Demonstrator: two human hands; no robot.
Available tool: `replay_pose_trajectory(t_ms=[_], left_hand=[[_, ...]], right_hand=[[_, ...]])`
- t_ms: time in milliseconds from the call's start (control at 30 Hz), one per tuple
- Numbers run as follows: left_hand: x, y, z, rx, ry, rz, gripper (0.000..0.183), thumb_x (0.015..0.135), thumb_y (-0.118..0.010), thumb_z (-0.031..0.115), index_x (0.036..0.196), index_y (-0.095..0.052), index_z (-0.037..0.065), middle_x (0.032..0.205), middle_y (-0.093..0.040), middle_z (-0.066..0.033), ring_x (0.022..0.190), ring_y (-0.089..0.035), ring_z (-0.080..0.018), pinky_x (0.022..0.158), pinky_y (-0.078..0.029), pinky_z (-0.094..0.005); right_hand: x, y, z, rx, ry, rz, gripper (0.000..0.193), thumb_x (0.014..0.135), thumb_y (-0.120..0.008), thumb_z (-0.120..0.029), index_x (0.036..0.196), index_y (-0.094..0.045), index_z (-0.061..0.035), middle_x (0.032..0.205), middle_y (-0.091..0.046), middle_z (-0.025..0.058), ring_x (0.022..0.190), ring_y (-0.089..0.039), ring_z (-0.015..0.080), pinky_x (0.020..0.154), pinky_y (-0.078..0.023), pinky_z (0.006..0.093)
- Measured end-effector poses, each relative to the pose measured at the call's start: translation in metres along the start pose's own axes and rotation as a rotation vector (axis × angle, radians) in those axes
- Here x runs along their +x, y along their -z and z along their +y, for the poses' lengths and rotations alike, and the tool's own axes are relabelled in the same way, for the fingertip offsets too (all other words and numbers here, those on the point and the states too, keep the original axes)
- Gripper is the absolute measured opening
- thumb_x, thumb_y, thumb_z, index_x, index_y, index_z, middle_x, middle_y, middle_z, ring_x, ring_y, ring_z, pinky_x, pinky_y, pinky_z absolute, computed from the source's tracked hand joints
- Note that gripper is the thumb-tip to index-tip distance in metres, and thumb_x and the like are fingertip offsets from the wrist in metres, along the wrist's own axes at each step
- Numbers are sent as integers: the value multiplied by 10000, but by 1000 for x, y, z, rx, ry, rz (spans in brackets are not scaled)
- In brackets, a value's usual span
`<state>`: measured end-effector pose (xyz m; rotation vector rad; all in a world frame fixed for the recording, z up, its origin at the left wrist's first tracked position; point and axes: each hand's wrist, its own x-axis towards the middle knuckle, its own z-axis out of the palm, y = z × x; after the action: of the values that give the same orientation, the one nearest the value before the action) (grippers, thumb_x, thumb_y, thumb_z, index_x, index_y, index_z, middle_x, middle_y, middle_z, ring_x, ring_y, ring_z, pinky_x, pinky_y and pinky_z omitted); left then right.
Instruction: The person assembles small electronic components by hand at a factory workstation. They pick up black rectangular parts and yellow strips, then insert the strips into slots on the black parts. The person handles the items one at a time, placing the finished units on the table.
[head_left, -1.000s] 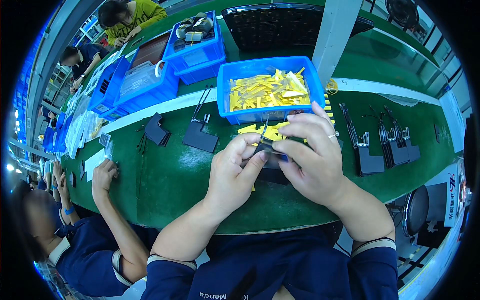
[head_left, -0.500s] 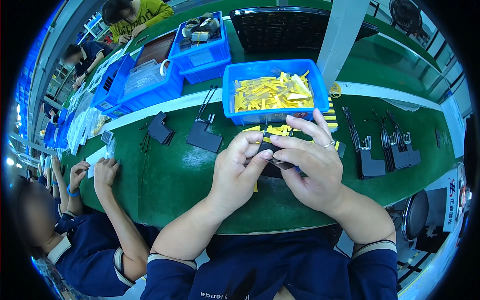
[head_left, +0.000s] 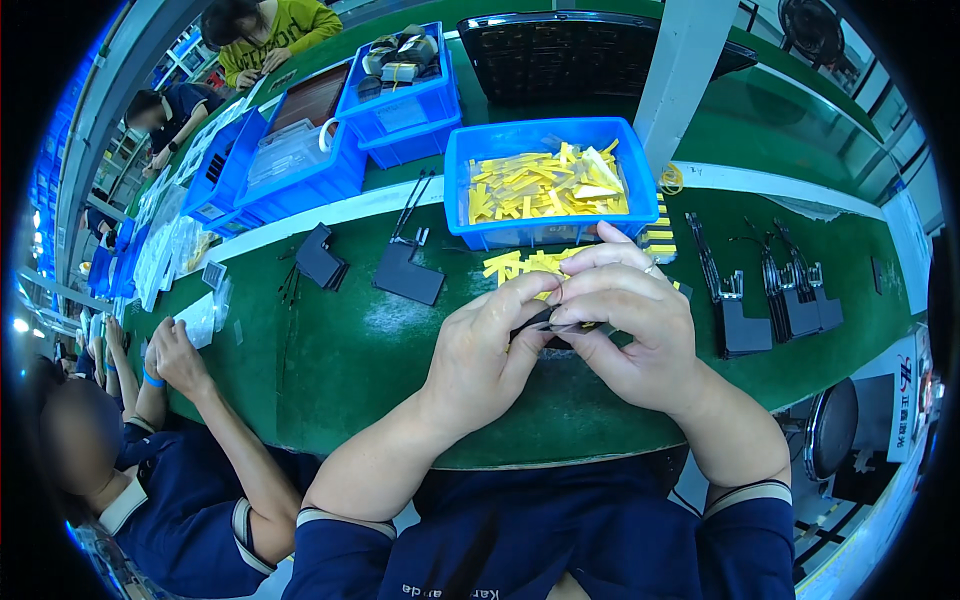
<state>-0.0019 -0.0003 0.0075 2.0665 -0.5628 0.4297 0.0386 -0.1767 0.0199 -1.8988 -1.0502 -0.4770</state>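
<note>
Both hands meet low over the green bench top, pinching one small black flat part [head_left: 578,328] between thumbs and fingertips. Fingers cover most of it, so its full shape is hidden. My left hand [head_left: 478,345] grips its left end, and my right hand [head_left: 640,325], with a ring, closes on its right. Just beyond the fingertips lie loose yellow strips [head_left: 515,264]. Behind them stands a blue bin [head_left: 545,238] heaped with more yellow strips. A black L-shaped piece with cables [head_left: 410,276] lies left of my hands; stacks of similar black pieces [head_left: 745,336] lie to the right.
Another black stack [head_left: 320,258] lies farther left. Blue crates [head_left: 405,115] stand at the back left, near a white post [head_left: 685,90] and a large black panel [head_left: 560,60]. A co-worker [head_left: 190,490] sits close on my left, hands over white sheets.
My fingers have drawn together around the black part, which now looks flatter and more covered. The co-worker's hands at left have come together and moved slightly.
</note>
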Motion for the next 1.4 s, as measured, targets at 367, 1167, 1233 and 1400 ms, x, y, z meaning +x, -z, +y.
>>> replay_pose_trajectory(t_ms=[367,1167,1233,1400], left_hand=[[-2,-4,-6,-594,394,116,217,898,-567,64,1102,-536,-3,896,-692,-69,813,-609,-75,739,-465,-221],[0,3,-9,-502,461,142,215,897,-544,23,1098,-510,-47,946,-672,-132,825,-645,-133,744,-507,-246],[0,0,-9,-632,458,156,196,902,-560,55,1072,-527,-37,892,-686,-100,795,-621,-88,694,-490,-225],[-5,-5,-13,-551,415,118,174,900,-576,78,1041,-540,-17,861,-693,-83,758,-599,-57,662,-474,-218]], right_hand=[[-1,-3,-3,-14,-192,233,136,702,-701,-1,811,-621,-18,762,-635,103,780,-625,252,757,-482,355],[5,0,10,-255,-129,256,217,697,-679,8,909,-633,-8,751,-619,135,697,-618,294,617,-485,371],[7,4,12,-259,-283,209,284,701,-692,-1,980,-642,-25,753,-618,142,711,-623,294,601,-480,364],[3,3,11,-235,-119,155,297,695,-717,-21,986,-669,-56,727,-596,124,645,-585,258,558,-451,339]])
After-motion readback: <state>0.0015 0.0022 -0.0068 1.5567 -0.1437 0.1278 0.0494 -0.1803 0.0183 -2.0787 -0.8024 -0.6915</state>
